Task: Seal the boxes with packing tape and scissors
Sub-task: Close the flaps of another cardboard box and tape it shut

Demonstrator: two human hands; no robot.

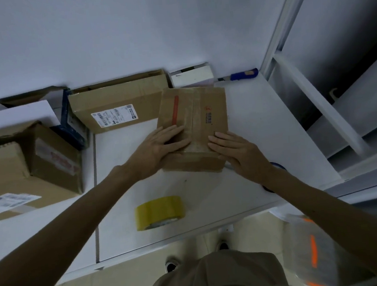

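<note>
A person stands at a white tabletop [261, 125] with both palms on a small cardboard box [194, 119], which sits toward the far right of the surface. The left hand [160, 145] lies flat on the box's near-left top, fingers straight and spread; the right hand [233, 150] presses the near-right corner in the same way. Neither hand grips anything. Between them a glossy strip, apparently tape, runs along the centre seam from near to far, which is also the box's long axis.

The yellow roll of packing tape [159, 212] rests on the tabletop nearer the person than the box and slightly to the left, well apart from both hands. The left hand looks the closer of the two, so any reach for the roll would come back toward the body.

No scissors can be made out for certain. A dark blue curved shape [278, 165] peeps from under the right forearm at the tabletop's right edge, mostly hidden; it could be a handle. A blue-handled tool [244, 74] lies against the far wall, too small to identify. A labelled box [115, 103] and larger cartons [25, 168] crowd the left, the nearest one cut off by the frame.
</note>
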